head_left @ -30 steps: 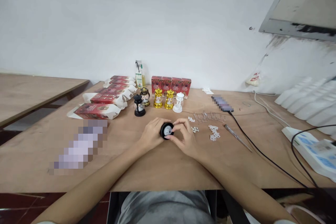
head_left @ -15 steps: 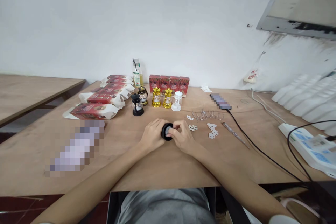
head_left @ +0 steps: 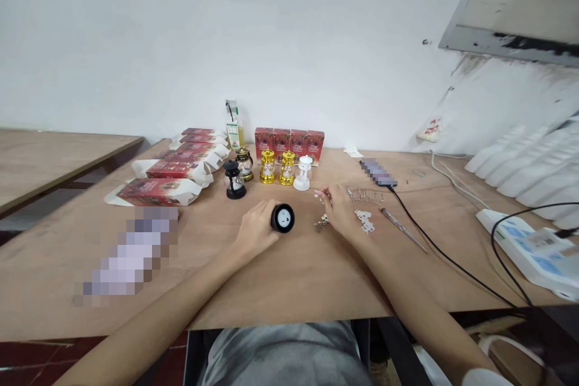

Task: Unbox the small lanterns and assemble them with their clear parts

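My left hand (head_left: 259,228) is wrapped around a small black lantern (head_left: 274,218), tipped so that its round base points up at me. Inside the dark ring of the base a pale disc (head_left: 284,219) with small dark openings shows. Farther right, my right hand (head_left: 337,208) rests low over the table, its fingers loosely apart among small white pieces (head_left: 316,194). Whether a piece is between the fingertips is too small to see. Round button cells (head_left: 322,223) lie beside that hand, partly covered by it.
Standing lanterns, including a black one (head_left: 234,181) and a white one (head_left: 303,174), line up before red boxes (head_left: 289,143). Open red cartons (head_left: 158,191) lie left. White tabs (head_left: 364,221), metal wire handles (head_left: 368,196), a screwdriver (head_left: 404,230) and a power strip (head_left: 529,256) are right.
My right hand has left the lantern's base and moved right and away from me to the small white pieces. The lantern stays in my left hand, its base now uncovered.
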The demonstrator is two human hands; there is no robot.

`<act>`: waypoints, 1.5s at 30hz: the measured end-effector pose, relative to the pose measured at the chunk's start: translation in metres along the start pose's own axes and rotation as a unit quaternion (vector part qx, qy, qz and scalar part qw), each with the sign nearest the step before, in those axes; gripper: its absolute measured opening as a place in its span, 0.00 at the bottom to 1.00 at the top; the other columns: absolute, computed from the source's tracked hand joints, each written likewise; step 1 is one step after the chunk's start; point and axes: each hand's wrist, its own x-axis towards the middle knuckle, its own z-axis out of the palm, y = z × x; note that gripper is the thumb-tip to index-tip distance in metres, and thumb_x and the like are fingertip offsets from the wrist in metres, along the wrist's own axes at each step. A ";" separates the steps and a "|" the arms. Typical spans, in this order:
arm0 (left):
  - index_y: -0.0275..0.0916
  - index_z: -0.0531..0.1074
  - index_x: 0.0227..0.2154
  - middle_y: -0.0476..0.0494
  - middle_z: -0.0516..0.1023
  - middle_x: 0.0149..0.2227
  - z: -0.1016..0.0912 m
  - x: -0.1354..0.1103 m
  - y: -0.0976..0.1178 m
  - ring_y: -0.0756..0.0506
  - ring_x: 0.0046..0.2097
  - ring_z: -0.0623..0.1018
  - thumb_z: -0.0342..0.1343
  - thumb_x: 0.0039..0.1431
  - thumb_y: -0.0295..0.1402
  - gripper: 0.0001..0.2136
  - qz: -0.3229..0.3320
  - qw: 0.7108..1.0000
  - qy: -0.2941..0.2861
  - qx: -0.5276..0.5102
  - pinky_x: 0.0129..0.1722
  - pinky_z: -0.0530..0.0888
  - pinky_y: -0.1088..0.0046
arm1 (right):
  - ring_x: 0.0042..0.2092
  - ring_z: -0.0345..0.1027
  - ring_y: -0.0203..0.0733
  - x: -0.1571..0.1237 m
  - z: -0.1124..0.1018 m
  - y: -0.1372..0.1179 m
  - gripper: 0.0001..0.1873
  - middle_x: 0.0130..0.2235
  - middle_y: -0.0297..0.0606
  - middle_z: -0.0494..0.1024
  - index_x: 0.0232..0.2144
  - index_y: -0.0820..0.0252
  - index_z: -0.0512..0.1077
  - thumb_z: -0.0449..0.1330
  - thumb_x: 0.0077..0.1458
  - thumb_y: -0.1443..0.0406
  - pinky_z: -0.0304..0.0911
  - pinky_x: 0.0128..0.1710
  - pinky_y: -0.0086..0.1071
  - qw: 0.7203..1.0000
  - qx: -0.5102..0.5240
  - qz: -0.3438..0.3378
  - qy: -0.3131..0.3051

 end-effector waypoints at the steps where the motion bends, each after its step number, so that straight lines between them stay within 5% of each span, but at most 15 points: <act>1: 0.40 0.65 0.37 0.45 0.75 0.35 0.000 0.000 0.000 0.43 0.39 0.75 0.53 0.46 0.27 0.12 -0.001 1.000 -0.002 0.004 0.37 0.70 0.69 | 0.36 0.65 0.43 0.003 -0.001 0.009 0.11 0.31 0.40 0.74 0.28 0.59 0.69 0.52 0.59 0.60 0.58 0.36 0.34 0.999 -0.013 0.032 -0.027; 6: 0.40 0.65 0.37 0.44 0.75 0.36 0.000 0.001 -0.001 0.42 0.40 0.75 0.52 0.46 0.27 0.13 0.003 1.000 -0.012 0.015 0.36 0.70 0.69 | 0.31 0.69 0.42 0.006 0.002 0.036 0.09 0.27 0.38 0.77 0.24 0.59 0.73 0.59 0.53 0.62 0.58 0.32 0.31 0.985 -0.020 0.134 -0.102; 14: 0.40 0.66 0.37 0.45 0.75 0.36 0.000 0.001 -0.002 0.44 0.39 0.75 0.52 0.46 0.26 0.12 0.008 1.000 -0.005 0.022 0.36 0.70 0.70 | 0.30 0.69 0.40 0.008 -0.003 0.022 0.09 0.31 0.38 0.79 0.32 0.60 0.76 0.60 0.52 0.60 0.61 0.33 0.32 0.987 0.023 0.147 -0.053; 20: 0.40 0.66 0.37 0.45 0.76 0.36 0.001 0.002 -0.002 0.44 0.39 0.75 0.53 0.46 0.26 0.12 0.024 0.999 -0.006 0.026 0.36 0.69 0.70 | 0.31 0.66 0.35 -0.007 -0.012 -0.040 0.10 0.32 0.35 0.75 0.34 0.58 0.73 0.58 0.55 0.58 0.62 0.32 0.29 0.965 0.250 0.004 -0.078; 26: 0.39 0.68 0.36 0.44 0.75 0.33 0.003 0.000 -0.002 0.44 0.36 0.75 0.56 0.49 0.33 0.10 0.042 0.999 0.008 0.031 0.34 0.69 0.71 | 0.31 0.63 0.36 -0.025 -0.001 -0.060 0.20 0.35 0.37 0.72 0.39 0.58 0.70 0.66 0.46 0.54 0.63 0.32 0.32 0.961 0.235 -0.116 -0.092; 31: 0.39 0.68 0.35 0.45 0.75 0.32 0.004 -0.001 -0.001 0.45 0.35 0.74 0.55 0.48 0.28 0.10 0.042 0.998 0.025 0.034 0.34 0.69 0.72 | 0.31 0.62 0.37 -0.029 0.004 -0.057 0.29 0.36 0.38 0.72 0.40 0.58 0.67 0.68 0.38 0.50 0.63 0.32 0.33 0.974 0.176 -0.115 -0.080; 45: 0.39 0.67 0.36 0.43 0.74 0.32 0.007 -0.003 -0.002 0.43 0.36 0.74 0.55 0.50 0.34 0.10 0.053 0.997 -0.006 0.063 0.35 0.69 0.70 | 0.37 0.66 0.42 -0.029 0.003 -0.058 0.25 0.36 0.39 0.71 0.38 0.59 0.63 0.66 0.44 0.52 0.62 0.36 0.35 0.977 0.136 -0.131 -0.101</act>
